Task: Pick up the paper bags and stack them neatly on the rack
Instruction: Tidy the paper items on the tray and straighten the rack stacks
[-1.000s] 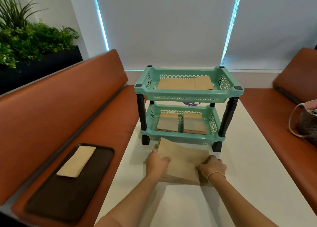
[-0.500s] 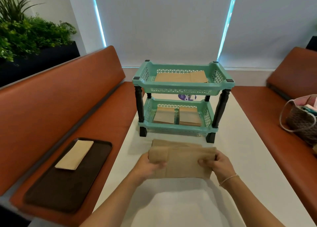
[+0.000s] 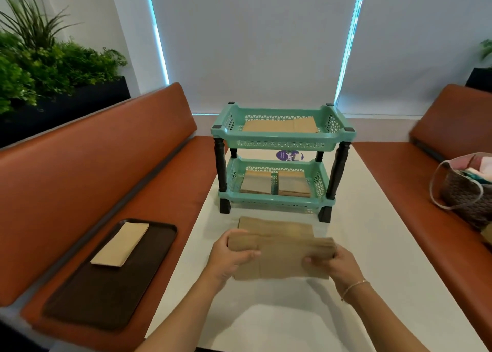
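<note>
A stack of flat brown paper bags (image 3: 282,258) is held just above the white table (image 3: 372,245), in front of the teal two-tier rack (image 3: 282,145). My left hand (image 3: 229,258) grips the stack's left end and my right hand (image 3: 332,265) grips its right end. More brown bags (image 3: 274,228) lie on the table just behind the held stack. On the rack's top shelf rest flat bags (image 3: 281,126), and two piles of bags (image 3: 277,182) sit side by side on the bottom shelf.
A dark tray (image 3: 87,293) with one paper bag (image 3: 121,244) rests on the orange bench seat to the left. A woven handbag (image 3: 468,189) stands on the right bench. Green plants (image 3: 48,66) fill a planter behind the left bench back.
Both hands lifted a stack of bags off the pile on the table and drew it toward me, turning it level. Some bags stayed on the table behind.
</note>
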{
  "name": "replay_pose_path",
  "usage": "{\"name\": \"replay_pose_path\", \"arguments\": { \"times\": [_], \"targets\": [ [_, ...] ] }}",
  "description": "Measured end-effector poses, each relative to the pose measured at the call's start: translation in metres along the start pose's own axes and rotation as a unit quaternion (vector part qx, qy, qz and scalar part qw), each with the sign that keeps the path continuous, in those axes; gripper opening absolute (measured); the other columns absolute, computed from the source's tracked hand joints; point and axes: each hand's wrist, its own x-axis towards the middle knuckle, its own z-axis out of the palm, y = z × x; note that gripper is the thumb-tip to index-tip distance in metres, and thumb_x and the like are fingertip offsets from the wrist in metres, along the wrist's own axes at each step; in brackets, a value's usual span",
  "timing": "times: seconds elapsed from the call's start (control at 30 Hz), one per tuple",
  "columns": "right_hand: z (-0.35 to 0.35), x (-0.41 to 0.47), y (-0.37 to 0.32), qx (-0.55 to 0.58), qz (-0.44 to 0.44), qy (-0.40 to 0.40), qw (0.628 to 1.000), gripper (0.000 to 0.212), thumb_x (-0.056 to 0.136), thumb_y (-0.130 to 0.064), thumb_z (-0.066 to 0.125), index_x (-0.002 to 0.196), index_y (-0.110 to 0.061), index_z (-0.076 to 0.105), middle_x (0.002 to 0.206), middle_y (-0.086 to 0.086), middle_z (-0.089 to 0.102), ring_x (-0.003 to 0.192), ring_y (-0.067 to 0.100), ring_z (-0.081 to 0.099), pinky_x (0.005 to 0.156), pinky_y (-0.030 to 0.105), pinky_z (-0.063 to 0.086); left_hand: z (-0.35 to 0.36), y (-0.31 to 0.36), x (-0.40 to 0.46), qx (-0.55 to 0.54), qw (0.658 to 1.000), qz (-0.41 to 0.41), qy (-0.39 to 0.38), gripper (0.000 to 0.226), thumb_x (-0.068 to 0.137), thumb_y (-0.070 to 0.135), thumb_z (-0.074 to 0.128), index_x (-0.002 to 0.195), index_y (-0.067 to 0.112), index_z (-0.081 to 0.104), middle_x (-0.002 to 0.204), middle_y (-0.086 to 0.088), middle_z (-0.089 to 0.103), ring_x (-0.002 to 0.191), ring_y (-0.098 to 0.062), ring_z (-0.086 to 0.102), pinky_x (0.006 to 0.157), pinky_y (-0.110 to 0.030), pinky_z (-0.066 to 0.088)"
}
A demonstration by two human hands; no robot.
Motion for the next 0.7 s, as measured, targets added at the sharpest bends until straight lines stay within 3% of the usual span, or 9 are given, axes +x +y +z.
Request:
{"name": "replay_pose_path", "arguments": {
  "times": [0.1,0.17,0.23,0.37,0.43,0.5,0.57,0.63,0.7],
  "targets": [
    [0.000,-0.001,0.015,-0.064,0.026,0.008,0.998,0.032,0.062,0.016,0.075,0.077,-0.012,0.068,0.071,0.001,0.072,0.078,0.028,0.064,0.064,0.032,0.055,0.001,-0.007,-0.001,0.010,1.000,-0.011,0.002,0.050,0.061,-0.002,0.084,0.103,0.014,0.061,0.099,-0.007,0.070,0.094,-0.021,0.066,0.082,-0.033,0.056],
    [0.004,0.001,0.021,-0.174,0.022,0.005,0.985,0.021,0.066,0.002,0.076,0.068,-0.017,0.066,0.079,0.009,0.071,0.080,0.028,0.063,0.073,0.037,0.054,0.005,-0.015,-0.001,0.005,1.000,-0.022,-0.006,0.051,0.059,-0.003,0.084,0.104,0.010,0.063,0.099,-0.008,0.072,0.096,-0.024,0.067,0.080,-0.031,0.056],
    [0.006,0.004,0.019,-0.246,0.026,0.013,0.969,0.016,0.069,-0.009,0.074,0.063,-0.019,0.063,0.077,0.007,0.068,0.076,0.023,0.061,0.068,0.030,0.052,0.010,-0.019,0.000,0.000,1.000,-0.021,-0.007,0.054,0.057,-0.002,0.086,0.106,0.007,0.065,0.099,-0.009,0.073,0.098,-0.025,0.067,0.080,-0.029,0.055],
    [0.007,0.011,0.011,-0.281,0.021,-0.006,0.959,0.023,0.067,-0.016,0.073,0.057,-0.021,0.053,0.057,-0.011,0.052,0.057,0.009,0.044,0.047,0.009,0.035,0.007,-0.017,0.006,0.006,1.000,-0.017,-0.017,0.053,0.058,-0.001,0.085,0.106,0.005,0.066,0.100,-0.009,0.073,0.098,-0.022,0.067,0.085,-0.033,0.055],
    [0.005,0.008,0.018,-0.263,0.033,0.000,0.964,0.021,0.066,-0.011,0.075,0.057,-0.020,0.058,0.058,-0.010,0.057,0.054,0.006,0.047,0.047,0.008,0.038,0.004,-0.019,0.007,0.007,0.999,-0.028,-0.024,0.052,0.058,-0.003,0.084,0.106,0.004,0.066,0.100,-0.009,0.073,0.097,-0.022,0.068,0.084,-0.032,0.055],
    [0.002,0.004,0.026,-0.236,0.057,0.007,0.970,0.018,0.062,-0.004,0.079,0.060,-0.016,0.065,0.064,-0.001,0.064,0.061,0.014,0.057,0.058,0.021,0.049,0.002,-0.025,0.007,0.017,0.998,-0.040,-0.036,0.050,0.059,-0.004,0.084,0.105,0.003,0.067,0.099,-0.008,0.073,0.095,-0.020,0.068,0.076,-0.024,0.055],
    [0.001,0.004,0.026,-0.247,0.066,0.004,0.967,0.015,0.061,-0.009,0.081,0.065,-0.013,0.067,0.072,0.005,0.067,0.071,0.022,0.060,0.066,0.030,0.049,0.001,-0.024,0.007,0.029,0.998,-0.046,-0.040,0.046,0.060,-0.006,0.083,0.102,0.004,0.068,0.097,-0.007,0.073,0.094,-0.020,0.068,0.072,-0.020,0.055],
    [-0.001,0.009,0.018,-0.291,0.050,-0.013,0.955,0.014,0.063,-0.019,0.080,0.068,-0.016,0.067,0.074,0.001,0.067,0.072,0.018,0.061,0.062,0.024,0.048,-0.002,-0.016,0.009,0.054,0.997,-0.043,-0.038,0.045,0.060,-0.005,0.083,0.100,0.009,0.069,0.097,-0.006,0.073,0.096,-0.023,0.067,0.078,-0.027,0.056],
    [-0.004,0.015,0.002,-0.284,0.029,-0.017,0.958,0.013,0.065,-0.015,0.079,0.065,-0.017,0.066,0.064,-0.006,0.066,0.065,0.012,0.060,0.055,0.016,0.047,-0.007,0.001,0.012,0.101,0.994,-0.027,-0.038,0.044,0.061,-0.002,0.084,0.097,0.016,0.067,0.096,-0.004,0.072,0.094,-0.022,0.067,0.081,-0.033,0.056]
  ]
}}
